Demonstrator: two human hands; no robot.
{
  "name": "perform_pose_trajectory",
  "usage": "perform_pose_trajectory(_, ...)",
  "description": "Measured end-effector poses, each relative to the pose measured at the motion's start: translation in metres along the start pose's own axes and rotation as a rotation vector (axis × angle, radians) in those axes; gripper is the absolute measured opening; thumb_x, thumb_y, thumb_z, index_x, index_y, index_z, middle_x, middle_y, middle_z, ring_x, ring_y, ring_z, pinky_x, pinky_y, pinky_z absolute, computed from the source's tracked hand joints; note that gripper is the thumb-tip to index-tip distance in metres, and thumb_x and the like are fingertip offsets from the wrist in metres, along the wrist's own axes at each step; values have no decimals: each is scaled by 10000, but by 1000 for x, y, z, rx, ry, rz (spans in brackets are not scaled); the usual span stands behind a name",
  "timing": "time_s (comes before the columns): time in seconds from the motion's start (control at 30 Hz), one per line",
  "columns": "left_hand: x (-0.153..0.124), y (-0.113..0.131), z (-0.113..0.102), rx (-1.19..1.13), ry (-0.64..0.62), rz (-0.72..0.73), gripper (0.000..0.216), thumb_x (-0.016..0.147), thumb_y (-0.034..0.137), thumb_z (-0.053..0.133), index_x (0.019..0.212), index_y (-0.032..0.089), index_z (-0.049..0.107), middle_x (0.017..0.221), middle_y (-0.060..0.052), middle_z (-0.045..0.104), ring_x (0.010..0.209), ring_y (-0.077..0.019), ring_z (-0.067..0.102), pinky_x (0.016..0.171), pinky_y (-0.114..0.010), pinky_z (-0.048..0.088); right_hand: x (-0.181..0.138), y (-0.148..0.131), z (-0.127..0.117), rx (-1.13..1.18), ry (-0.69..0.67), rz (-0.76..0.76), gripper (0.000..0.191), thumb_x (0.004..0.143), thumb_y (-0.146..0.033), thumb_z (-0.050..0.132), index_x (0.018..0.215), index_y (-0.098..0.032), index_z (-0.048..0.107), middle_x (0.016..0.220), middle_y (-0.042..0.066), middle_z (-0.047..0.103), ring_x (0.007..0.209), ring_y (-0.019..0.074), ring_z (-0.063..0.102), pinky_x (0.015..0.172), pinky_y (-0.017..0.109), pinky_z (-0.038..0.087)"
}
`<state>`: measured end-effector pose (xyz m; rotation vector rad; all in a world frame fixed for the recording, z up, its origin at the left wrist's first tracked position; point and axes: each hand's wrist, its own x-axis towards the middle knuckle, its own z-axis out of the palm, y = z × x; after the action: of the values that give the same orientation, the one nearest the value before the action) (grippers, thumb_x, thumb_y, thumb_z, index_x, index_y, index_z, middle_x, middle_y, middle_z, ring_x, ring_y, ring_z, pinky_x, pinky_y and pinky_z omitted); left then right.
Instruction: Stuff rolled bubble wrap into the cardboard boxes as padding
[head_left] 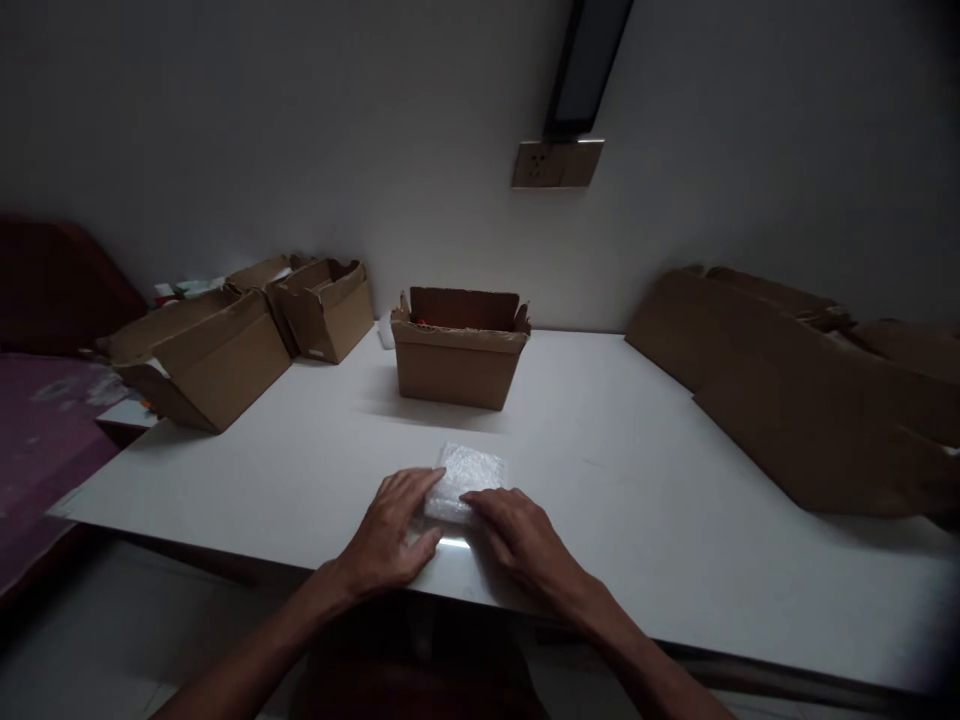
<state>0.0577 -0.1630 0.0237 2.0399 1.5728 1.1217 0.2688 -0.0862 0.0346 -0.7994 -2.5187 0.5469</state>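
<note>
I see a bubble-wrapped packet [466, 480] lying flat on the white table [637, 480], near the front edge, roughly centre. Both hands are on its near end. My left hand [390, 535] lies flat, fingers spread and open, fingertips touching the packet's near-left corner and left side. My right hand [521, 535] is also flat and open, fingers pointing left onto the packet's near edge, covering part of it. Neither hand is closed around it; they rest on it, palms down. The packet's far part sticks out beyond the fingers, uncovered.

Shape looks close to square, slightly rotated, so its far-right corner points toward the back right. Long axis: can't tell with the near end hidden, maybe running away from me, not sure.

Straight behind the packet, well apart, stands an open cardboard box [457, 360] with flaps up, something red inside, too dim to identify. Back left: two more open boxes [225, 365], tipped and touching. Right side: flattened cardboard sheets [810, 390] lean toward the wall. Wall socket [556, 163] above the centre box. Lighting is dim.
</note>
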Motion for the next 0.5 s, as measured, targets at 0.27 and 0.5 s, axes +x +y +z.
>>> perform_pose_trajectory(0.27, 16, 0, 10, -55, -18, -237, 446, 885, 251, 506, 1326, 191, 542, 1081, -79, 687, 857, -188, 617, 813, -331, 507, 8, 10, -4, 1, 102, 133, 293, 950, -303, 500, 1159, -193, 672, 1163, 120, 700, 1043, 264, 651, 920, 450, 506)
perform_pose_trajectory(0.5, 26, -19, 25, 202, 61, -221, 487, 873, 300, 538, 1341, 165, 516, 1275, -132, 608, 1176, -297, 515, 1023, -492, 401, 13, 40, 7, -170, 63, 90, 355, 922, -424, 560, 1159, -178, 657, 1308, 163, 619, 1210, 323, 558, 983, 529, 445)
